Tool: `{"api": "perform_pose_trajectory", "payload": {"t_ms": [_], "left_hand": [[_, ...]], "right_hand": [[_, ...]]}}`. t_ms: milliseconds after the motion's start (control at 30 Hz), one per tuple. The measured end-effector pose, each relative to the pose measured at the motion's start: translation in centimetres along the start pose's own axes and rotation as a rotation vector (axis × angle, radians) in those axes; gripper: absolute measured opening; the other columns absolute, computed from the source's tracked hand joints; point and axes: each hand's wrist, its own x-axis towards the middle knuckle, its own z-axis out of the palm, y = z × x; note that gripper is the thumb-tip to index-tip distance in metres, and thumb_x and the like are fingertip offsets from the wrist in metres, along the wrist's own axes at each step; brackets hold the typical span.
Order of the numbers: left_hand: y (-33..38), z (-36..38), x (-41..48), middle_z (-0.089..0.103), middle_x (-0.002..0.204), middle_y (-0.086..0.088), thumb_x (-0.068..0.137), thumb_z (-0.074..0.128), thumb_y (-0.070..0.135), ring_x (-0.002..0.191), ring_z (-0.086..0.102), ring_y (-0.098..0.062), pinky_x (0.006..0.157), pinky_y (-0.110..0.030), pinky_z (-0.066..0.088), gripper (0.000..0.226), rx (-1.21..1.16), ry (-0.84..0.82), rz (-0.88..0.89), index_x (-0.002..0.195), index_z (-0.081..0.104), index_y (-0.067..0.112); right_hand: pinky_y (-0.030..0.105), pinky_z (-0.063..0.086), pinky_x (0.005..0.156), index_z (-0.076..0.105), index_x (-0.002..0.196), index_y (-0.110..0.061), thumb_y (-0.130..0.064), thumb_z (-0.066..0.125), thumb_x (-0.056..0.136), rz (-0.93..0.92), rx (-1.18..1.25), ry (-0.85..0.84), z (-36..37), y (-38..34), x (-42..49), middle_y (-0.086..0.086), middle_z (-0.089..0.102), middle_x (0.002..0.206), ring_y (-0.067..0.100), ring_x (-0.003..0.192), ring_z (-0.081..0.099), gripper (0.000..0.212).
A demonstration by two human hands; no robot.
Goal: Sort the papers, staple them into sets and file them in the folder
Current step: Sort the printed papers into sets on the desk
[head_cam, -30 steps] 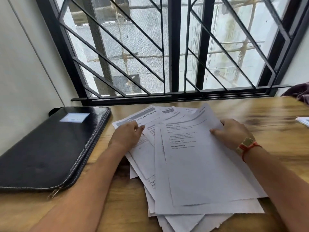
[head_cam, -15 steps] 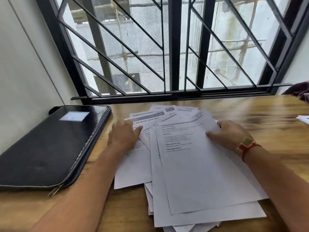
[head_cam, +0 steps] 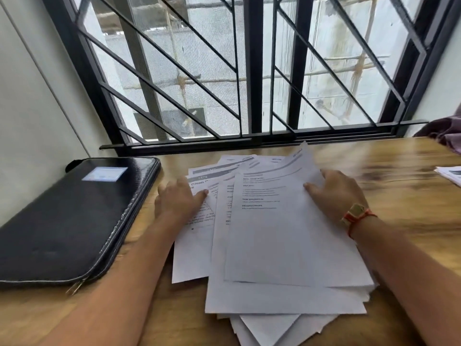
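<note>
The papers (head_cam: 287, 245) lie as a loose, fanned pile on the middle of the wooden table (head_cam: 411, 233), printed sides up, their headed ends towards the window and their lower corners sticking out unevenly at the near edge. The top sheet's far right corner curls up off the pile and is blurred.

The left hand (head_cam: 178, 201) rests palm down on the sheets at the left of the fan, fingers fairly straight and thumb stretched out to the right, pressing the paper rather than gripping it. The right hand (head_cam: 336, 193) sits at the right edge of the top sheet with its thumb laid on the printed face; its fingers reach the lifted edge, and I cannot tell whether they curl under it. A red thread with a gold charm (head_cam: 356, 216) circles that wrist.

Left of the pile, apart from it, a black zipped folder (head_cam: 62, 221) lies closed and flat against the wall. A few more sheets (head_cam: 449, 173) show at the table's right edge, and behind them a dark cloth (head_cam: 444, 133) below the barred window (head_cam: 249, 71)
</note>
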Motion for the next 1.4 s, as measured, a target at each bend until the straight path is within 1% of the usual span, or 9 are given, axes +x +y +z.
{"api": "perform_pose_trajectory", "payload": {"t_ms": [367,533,633,767,833,967,1033,1233,1400], "left_hand": [[0.1,0.4,0.5,0.066,0.121,-0.013,0.101,0.050,0.046,0.120,0.052,-0.030,0.106,-0.041,0.028,0.045,-0.052,0.035,0.129,0.115,0.069,0.007],[0.2,0.8,0.6,0.067,0.120,-0.009,0.098,0.041,0.061,0.121,0.052,-0.028,0.107,-0.043,0.024,0.055,-0.088,-0.014,0.135,0.113,0.072,0.017],[0.2,0.9,0.5,0.062,0.129,-0.007,0.087,0.058,0.067,0.127,0.047,-0.030,0.106,-0.041,0.030,0.056,-0.135,-0.023,0.109,0.114,0.070,0.020],[0.7,0.3,0.0,0.065,0.122,-0.007,0.086,0.073,0.044,0.124,0.049,-0.031,0.107,-0.039,0.038,0.030,-0.279,-0.050,0.018,0.099,0.074,0.016],[0.1,0.0,0.2,0.071,0.109,-0.007,0.087,0.072,0.039,0.111,0.059,-0.031,0.096,-0.040,0.048,0.021,-0.341,-0.035,-0.007,0.090,0.073,0.018],[-1.3,-0.8,0.9,0.069,0.104,-0.017,0.095,0.062,0.023,0.099,0.062,-0.036,0.087,-0.042,0.050,0.015,-0.294,0.080,-0.054,0.100,0.064,0.010],[-1.9,-1.1,1.3,0.067,0.107,-0.023,0.097,0.058,0.018,0.101,0.061,-0.041,0.087,-0.046,0.048,0.013,-0.257,0.140,-0.098,0.104,0.058,0.008],[-3.0,-0.9,1.9,0.063,0.112,-0.031,0.097,0.056,0.015,0.106,0.058,-0.050,0.087,-0.052,0.047,0.021,-0.189,0.188,-0.114,0.113,0.050,0.003],[-1.2,-1.0,0.7,0.050,0.136,-0.026,0.093,0.064,0.038,0.124,0.043,-0.046,0.099,-0.056,0.039,0.059,0.013,0.282,0.021,0.134,0.044,0.000]], "right_hand": [[0.032,0.049,0.082,0.064,0.119,-0.012,-0.036,0.059,0.096,-0.161,0.093,-0.206,1.1,-1.7,-1.3,0.007,0.070,0.113,0.026,0.101,0.064,0.033],[0.031,0.044,0.085,0.066,0.084,-0.024,-0.065,0.041,0.091,-0.298,0.034,-0.369,1.2,-2.2,-1.6,0.000,0.059,0.111,0.021,0.104,0.057,0.048],[0.036,0.045,0.097,0.071,0.111,-0.018,-0.065,0.030,0.094,-0.316,0.021,-0.440,1.2,-2.6,-1.9,0.000,0.055,0.123,0.022,0.109,0.055,0.065],[0.034,0.042,0.069,0.058,0.073,-0.016,-0.058,0.027,0.099,-0.244,0.119,-0.397,0.7,-2.9,-2.2,0.003,0.060,0.084,0.023,0.080,0.055,0.058],[0.036,0.043,0.073,0.061,0.078,-0.009,-0.050,0.032,0.103,-0.183,0.188,-0.318,0.7,-2.5,-1.9,0.005,0.064,0.082,0.025,0.081,0.057,0.057],[0.030,0.047,0.079,0.060,0.115,-0.019,-0.033,0.054,0.099,-0.172,0.164,-0.258,1.0,-1.8,-1.5,-0.007,0.065,0.095,0.017,0.093,0.061,0.022],[0.028,0.047,0.079,0.057,0.121,-0.021,-0.027,0.065,0.093,-0.163,0.192,-0.255,1.0,-1.4,-1.3,-0.013,0.066,0.092,0.011,0.089,0.062,0.029],[0.024,0.049,0.067,0.066,0.102,-0.025,-0.032,0.076,0.080,-0.114,0.197,-0.186,0.7,-1.1,-1.3,-0.013,0.070,0.081,0.002,0.074,0.063,0.024],[0.014,0.049,0.069,0.076,0.103,-0.026,-0.035,0.068,0.091,-0.303,0.127,-0.303,0.9,-2.2,-2.0,-0.013,0.072,0.088,-0.004,0.075,0.061,0.016]]}}
